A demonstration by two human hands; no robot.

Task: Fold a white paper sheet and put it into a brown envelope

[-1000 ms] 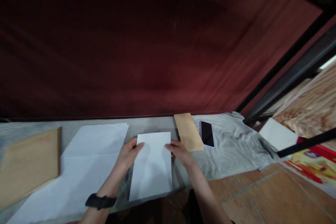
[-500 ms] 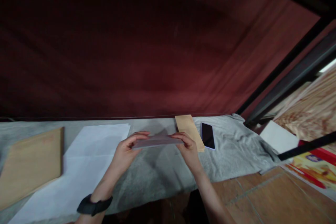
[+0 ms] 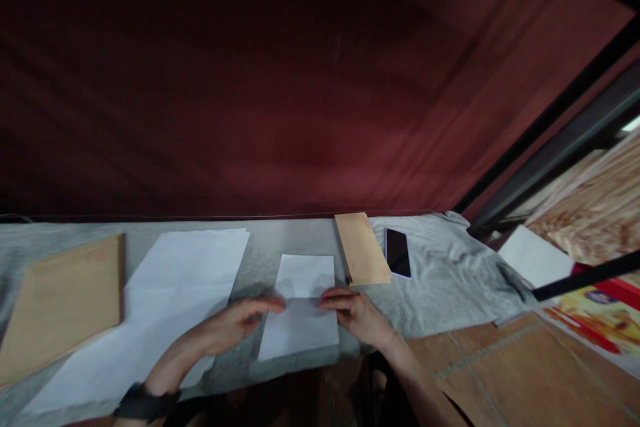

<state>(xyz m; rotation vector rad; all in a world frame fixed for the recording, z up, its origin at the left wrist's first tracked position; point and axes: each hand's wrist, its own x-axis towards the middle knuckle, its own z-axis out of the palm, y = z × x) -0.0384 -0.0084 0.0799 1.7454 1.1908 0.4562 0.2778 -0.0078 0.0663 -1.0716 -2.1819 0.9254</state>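
A white sheet of paper (image 3: 300, 330) with a crease across its middle lies before me near the front edge of the cloth-covered surface. My left hand (image 3: 235, 323), a dark band on its wrist, reaches over the sheet's left edge at the crease. Its fingers are stretched out and slightly blurred. On the opposite edge, my right hand (image 3: 357, 313) rests bent fingers on the paper, also near the crease; its thumb is hidden. Neither hand visibly grips the sheet. Just beyond my right hand lies a stack of narrow brown envelopes (image 3: 363, 247).
A phone (image 3: 397, 253) lies right of the envelopes. At left, a large brown envelope (image 3: 65, 300) overlaps big white sheets (image 3: 175, 300). Grey cloth (image 3: 440, 280) covers the surface, with a dark red wall (image 3: 280, 113) behind. A colourful box (image 3: 600, 320) sits at the lower right.
The sheet, held up edge-on between both hands before, is now lower and shows its creased face. Both hands have come down and closer to me, their pinch loosened.
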